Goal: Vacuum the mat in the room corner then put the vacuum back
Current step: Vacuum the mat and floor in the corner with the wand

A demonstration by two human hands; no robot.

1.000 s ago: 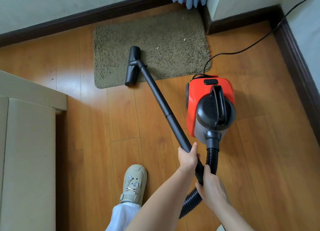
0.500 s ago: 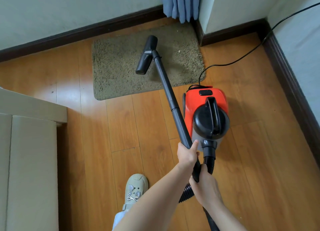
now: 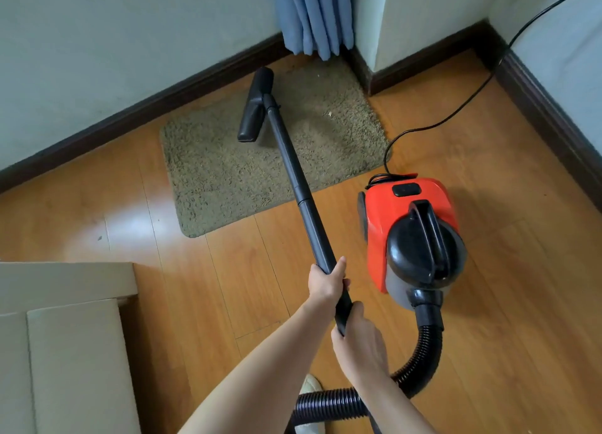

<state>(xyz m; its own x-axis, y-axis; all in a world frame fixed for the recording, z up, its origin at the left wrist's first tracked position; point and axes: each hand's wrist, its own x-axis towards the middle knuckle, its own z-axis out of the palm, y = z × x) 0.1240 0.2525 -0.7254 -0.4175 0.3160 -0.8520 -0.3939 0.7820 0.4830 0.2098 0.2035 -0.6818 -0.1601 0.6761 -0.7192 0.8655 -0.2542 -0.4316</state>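
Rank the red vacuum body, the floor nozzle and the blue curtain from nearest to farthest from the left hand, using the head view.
From the left hand:
1. Red vacuum body, just to its right.
2. Floor nozzle, ahead on the mat.
3. Blue curtain, in the far corner.

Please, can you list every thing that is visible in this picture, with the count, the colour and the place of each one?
mat: 1, olive-brown, on the floor in the wall corner
floor nozzle: 1, black, on the far part of the mat
wand: 1, black, from the nozzle back to the hands
vacuum body: 1, red and black, on the floor right of the mat
hose: 1, black, ribbed, curving from the body toward the hands
power cord: 1, black, from the body toward the right wall
curtain: 1, blue, hanging above the mat's far end
furniture: 1, beige, lower left
shoe: 1, pale, partly hidden at the bottom
left hand: 1, gripping the wand
right hand: 1, gripping the wand's end
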